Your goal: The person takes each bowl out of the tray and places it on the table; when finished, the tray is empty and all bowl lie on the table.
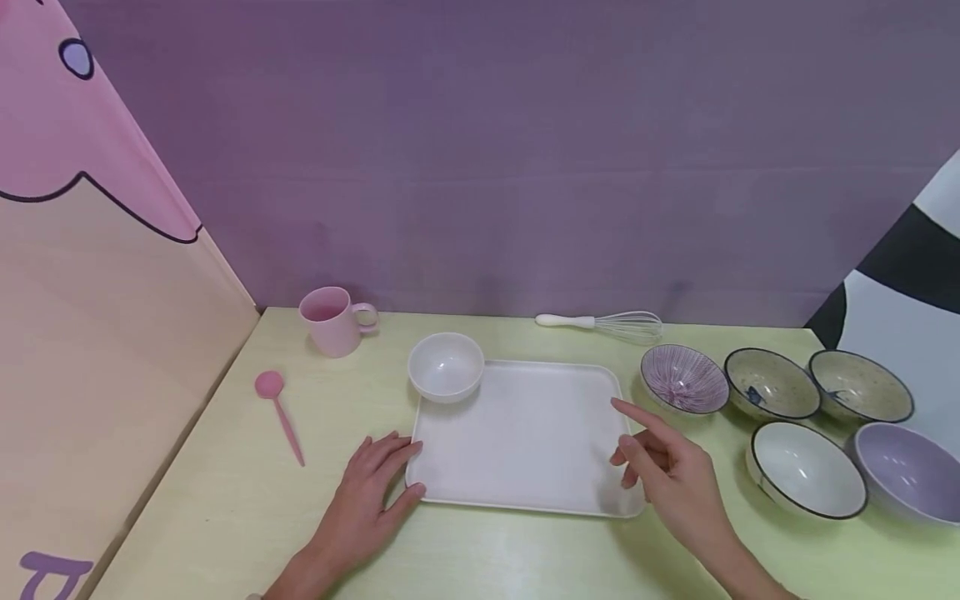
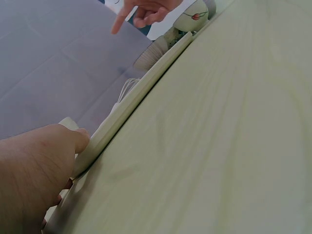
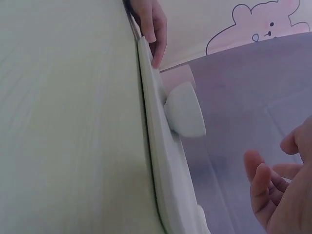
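Observation:
A white rectangular tray (image 1: 525, 442) lies on the table, with a small white bowl (image 1: 447, 368) at its far left corner. My left hand (image 1: 367, 500) rests against the tray's left side, fingertips at the edge and thumb at the near left corner. In the left wrist view that thumb (image 2: 82, 140) touches the tray's rim. Over the tray's right side hovers my right hand (image 1: 675, 479), index finger extended and the other fingers loosely bent, holding nothing. The right wrist view shows the right hand (image 3: 287, 190) apart from the tray, with the white bowl (image 3: 185, 112) farther along.
A pink mug (image 1: 333, 323) and a pink spoon (image 1: 279, 412) are on the left. A white-handled whisk (image 1: 600, 322) lies along the back edge. To the right stand a purple-striped bowl (image 1: 684, 379), two speckled bowls (image 1: 772, 383), a dark-rimmed white bowl (image 1: 810, 471) and a lilac bowl (image 1: 911, 475).

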Demonstrator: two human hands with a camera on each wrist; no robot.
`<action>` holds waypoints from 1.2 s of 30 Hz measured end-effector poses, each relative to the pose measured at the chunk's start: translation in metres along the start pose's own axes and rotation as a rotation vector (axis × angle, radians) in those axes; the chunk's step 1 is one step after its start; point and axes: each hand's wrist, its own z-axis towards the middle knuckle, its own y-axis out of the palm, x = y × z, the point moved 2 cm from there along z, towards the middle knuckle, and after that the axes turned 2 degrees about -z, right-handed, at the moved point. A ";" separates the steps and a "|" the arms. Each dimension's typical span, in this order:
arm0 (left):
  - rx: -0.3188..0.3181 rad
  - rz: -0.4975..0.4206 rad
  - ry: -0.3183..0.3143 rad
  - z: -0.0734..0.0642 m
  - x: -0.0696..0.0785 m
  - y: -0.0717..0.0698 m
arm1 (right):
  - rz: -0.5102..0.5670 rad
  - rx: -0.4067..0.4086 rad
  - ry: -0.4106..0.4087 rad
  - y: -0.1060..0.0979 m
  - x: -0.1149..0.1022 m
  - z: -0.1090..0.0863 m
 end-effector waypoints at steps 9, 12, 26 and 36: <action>0.008 0.002 0.012 0.000 0.000 0.000 | 0.106 -0.096 -0.024 0.025 -0.011 0.017; 0.003 0.001 0.007 0.000 0.000 0.000 | 0.116 -0.138 -0.015 0.031 -0.011 0.023; 0.004 0.004 0.011 -0.001 -0.002 0.001 | 0.125 -0.268 0.014 0.059 -0.007 0.051; -0.011 0.012 -0.014 -0.001 -0.003 0.000 | 0.120 -0.309 0.045 0.069 -0.011 0.067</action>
